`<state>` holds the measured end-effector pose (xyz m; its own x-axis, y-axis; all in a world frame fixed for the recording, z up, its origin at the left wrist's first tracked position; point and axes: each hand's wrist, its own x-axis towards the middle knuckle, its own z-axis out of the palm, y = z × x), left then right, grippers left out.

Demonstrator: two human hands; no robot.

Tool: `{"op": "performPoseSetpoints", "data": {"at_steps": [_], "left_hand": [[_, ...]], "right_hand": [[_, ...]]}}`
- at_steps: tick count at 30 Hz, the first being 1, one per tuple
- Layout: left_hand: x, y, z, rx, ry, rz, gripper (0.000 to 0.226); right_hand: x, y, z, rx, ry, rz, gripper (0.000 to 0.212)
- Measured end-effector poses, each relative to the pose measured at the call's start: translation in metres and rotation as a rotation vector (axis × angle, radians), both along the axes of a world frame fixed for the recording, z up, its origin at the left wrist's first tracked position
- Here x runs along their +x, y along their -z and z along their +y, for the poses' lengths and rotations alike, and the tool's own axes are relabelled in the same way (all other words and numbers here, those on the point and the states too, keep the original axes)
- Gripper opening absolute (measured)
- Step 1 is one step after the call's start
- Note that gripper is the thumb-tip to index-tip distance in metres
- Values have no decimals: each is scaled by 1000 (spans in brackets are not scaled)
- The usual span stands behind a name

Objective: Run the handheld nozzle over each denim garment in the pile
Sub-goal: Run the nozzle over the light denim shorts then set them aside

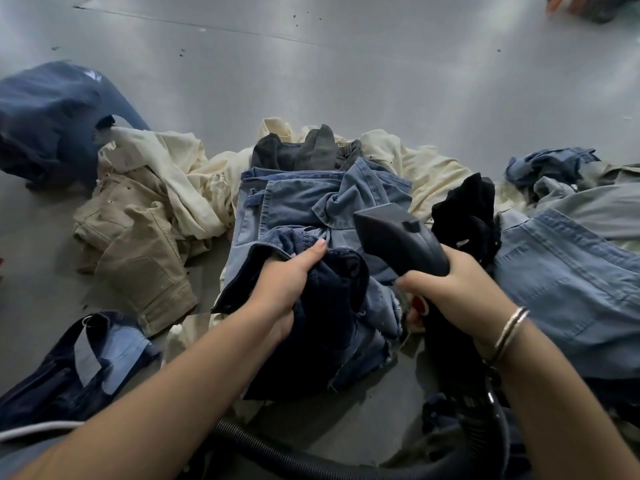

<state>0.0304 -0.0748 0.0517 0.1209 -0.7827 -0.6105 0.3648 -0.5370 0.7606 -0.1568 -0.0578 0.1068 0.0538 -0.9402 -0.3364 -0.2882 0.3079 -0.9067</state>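
- Left hand (284, 289): fingers curled round a fold of a dark navy denim garment (332, 317), thumb laid along its upper edge. The hand grips the cloth at the near centre of the pile.
- Right hand (453, 289): closed round the handle of the black handheld nozzle (398, 233). A metal bangle (509, 330) sits on that wrist.
- Nozzle: head points far and slightly left, tilted down over the mid-blue denim (304, 199) at the centre of the pile. Whether the head touches the cloth cannot be told.
- Black ribbed hose (277, 459) runs along the near edge and rises toward the nozzle handle.
- Pile: navy garment lies on top of the mid-blue denim; a grey-black piece (311, 150) lies at the far end of it.
- Cream fabric (166, 168) spreads behind and left of the pile; tan trousers (138, 244) lie to the left, touching the cream fabric.
- Light-blue denim (568, 282) lies to the right; a black cloth (467, 209) sits just beside the nozzle.
- A dark blue garment (45, 123) lies far left; another navy piece (79, 358) lies near left.
- All rests on a grey floor (311, 64).
- A white cord (34, 429) shows at the near left edge.
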Motion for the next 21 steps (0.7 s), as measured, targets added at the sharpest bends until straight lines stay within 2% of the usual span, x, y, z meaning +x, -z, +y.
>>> {"op": "performPoseSetpoints", "data": {"at_steps": [2,6,8,11,14,17,19,21], "left_hand": [[3,-1,-4,-6,-15,8,31],[4,-3,-6,-42,-22,13,27],[1,0,-4,-72,-9,-1,26],[-3,2,0,-91,29,-30,25],[-1,2,-1,-33,3,-25,23],[3,1,-7,-19,-31,-2,26],[3,1,-7,-31,-23,4,27],[0,1,-6,-41,6,3,26]], "right_hand": [[-4,-4,2,25,-54,-15,12],[2,0,9,60,-244,146,11],[6,4,7,46,-229,185,10],[5,7,1,5,-98,183,11],[-2,6,-3,6,-23,90,13],[-2,1,0,93,-141,21,9],[6,3,4,130,-234,67,9],[12,8,3,100,-223,127,10]]}}
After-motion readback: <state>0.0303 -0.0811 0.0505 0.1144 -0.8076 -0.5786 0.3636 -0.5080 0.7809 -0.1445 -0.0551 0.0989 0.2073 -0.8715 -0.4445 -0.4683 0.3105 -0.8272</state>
